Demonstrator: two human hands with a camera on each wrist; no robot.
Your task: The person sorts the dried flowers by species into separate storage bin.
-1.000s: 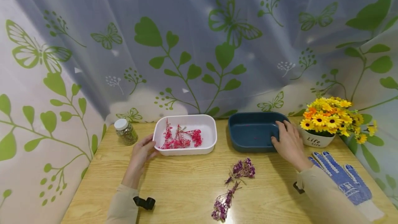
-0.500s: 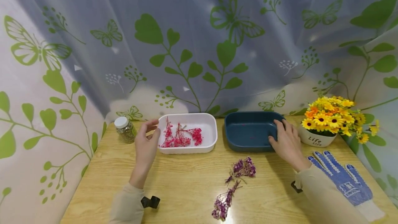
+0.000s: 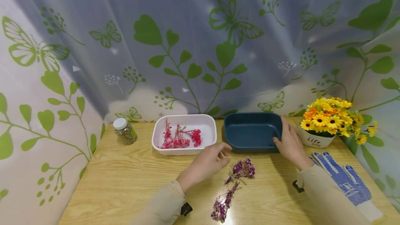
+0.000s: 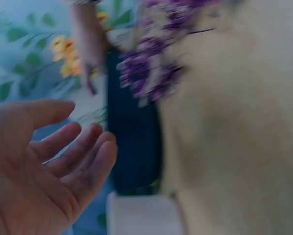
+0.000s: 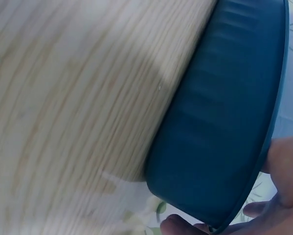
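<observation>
My right hand (image 3: 291,145) grips the right end of a dark teal basin (image 3: 253,149), thumb over the rim and fingers around the outer end. In the right wrist view that hand (image 5: 278,196) shows at the rim's corner, beside the basin wall (image 5: 212,117). My left hand (image 3: 207,160) is over the table in front of the gap between the basins, fingers loosely bent, holding nothing. The left wrist view shows its palm (image 4: 53,166) with the fingers apart. Nearest it are two bunches of dried purple flowers (image 3: 245,169), lying one before the other on the wood.
A white basin (image 3: 184,152) left of the teal one holds sprigs of dried red flowers (image 3: 181,141). Beyond it stands a lidded jar (image 3: 126,133). At right are a pot of yellow flowers (image 3: 317,140) and a blue-and-white work glove (image 3: 350,183). A curtain (image 3: 187,44) hangs behind.
My left hand has let go of the white basin's left end and swung right, to the front of the gap. The teal basin has shifted slightly left with my right hand at it.
</observation>
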